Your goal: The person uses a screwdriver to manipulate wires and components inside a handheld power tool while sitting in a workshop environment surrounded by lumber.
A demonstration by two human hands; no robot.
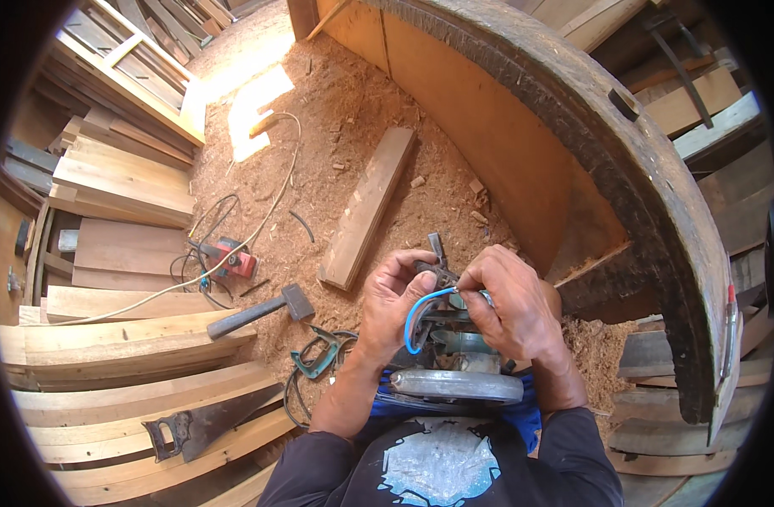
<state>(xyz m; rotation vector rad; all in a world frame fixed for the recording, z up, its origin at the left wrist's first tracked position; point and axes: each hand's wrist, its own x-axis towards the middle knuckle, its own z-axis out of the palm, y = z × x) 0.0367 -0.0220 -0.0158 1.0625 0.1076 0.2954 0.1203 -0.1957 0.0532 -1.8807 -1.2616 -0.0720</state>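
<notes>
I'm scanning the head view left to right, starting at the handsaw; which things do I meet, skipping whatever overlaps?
Handsaw → teal handle-like piece → left hand → right hand → slim red-tipped object.

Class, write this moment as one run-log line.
left hand: at machine | right hand: pinching blue cord | handsaw: on planks | hammer: handle over planks

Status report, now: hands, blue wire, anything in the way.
Right hand pinching blue wire near its tip; left hand at dark fitting. Wire bowed beside left thumb. Hammer off left, apart from both hands.
</notes>
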